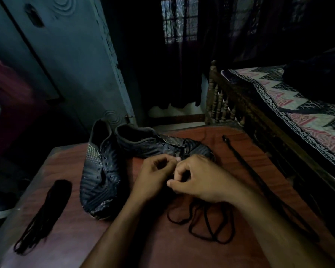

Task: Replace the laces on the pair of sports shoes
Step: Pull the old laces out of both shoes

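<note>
Two dark sports shoes lie on a reddish wooden table (66,238). The left shoe (99,171) points toward me, with no lace visible in it. The right shoe (162,145) lies across the table, toe to the right. My left hand (153,176) and my right hand (199,180) meet just in front of that shoe's toe, fingers pinched on a black lace (205,225) whose loose loops trail on the table beneath my right wrist. The pinched part is hidden by my fingers.
A bundle of black laces (45,213) lies at the table's left side. Another long black lace (259,186) stretches along the right side. A bed with a patterned cover (298,113) and a wooden rail stands right. A blue door (66,64) is behind.
</note>
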Demonstrator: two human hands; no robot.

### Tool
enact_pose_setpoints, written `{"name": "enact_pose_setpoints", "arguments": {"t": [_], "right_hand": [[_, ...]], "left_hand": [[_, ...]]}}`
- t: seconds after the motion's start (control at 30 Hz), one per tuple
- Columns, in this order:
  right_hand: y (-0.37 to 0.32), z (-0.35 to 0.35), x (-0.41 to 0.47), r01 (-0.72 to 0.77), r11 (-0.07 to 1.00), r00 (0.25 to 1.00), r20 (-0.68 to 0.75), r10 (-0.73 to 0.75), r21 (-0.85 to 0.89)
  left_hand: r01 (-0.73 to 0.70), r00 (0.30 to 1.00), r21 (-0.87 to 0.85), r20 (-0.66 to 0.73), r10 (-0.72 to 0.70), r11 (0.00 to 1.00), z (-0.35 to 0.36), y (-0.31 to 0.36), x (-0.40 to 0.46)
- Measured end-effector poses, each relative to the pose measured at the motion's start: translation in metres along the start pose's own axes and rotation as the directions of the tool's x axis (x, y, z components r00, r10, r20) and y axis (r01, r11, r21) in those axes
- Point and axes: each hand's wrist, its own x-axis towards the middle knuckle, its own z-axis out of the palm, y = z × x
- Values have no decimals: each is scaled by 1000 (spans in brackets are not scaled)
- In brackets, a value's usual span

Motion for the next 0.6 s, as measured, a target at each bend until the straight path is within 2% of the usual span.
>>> {"name": "enact_pose_setpoints", "arguments": {"t": [0.1, 0.17, 0.27, 0.43, 0.53, 0.6], "right_hand": [[0, -11, -3, -22, 995, 997, 76, 14, 98], [2, -12, 0, -105, 977, 994, 12, 105, 184], [9, -6, 7, -219, 912, 949, -141, 281, 347], [15, 3, 9, -288, 921, 911, -221, 347, 261], [16, 3, 9, -267, 910, 924, -183, 335, 317], [17, -2, 7, -266, 875, 941, -88, 327, 405]], "left_hand": [[25, 1000, -22, 9, -25, 999, -2, -3, 0], [52, 998, -64, 42, -49, 997, -2, -5, -1], [80, 991, -99, 111, -69, 992, -2, -8, -1], [68, 955, -81, 292, -41, 994, -8, -3, -7], [47, 926, 16, 374, -50, 999, -13, 3, -8], [45, 940, 47, 336, -58, 998, -12, 4, -8]]}}
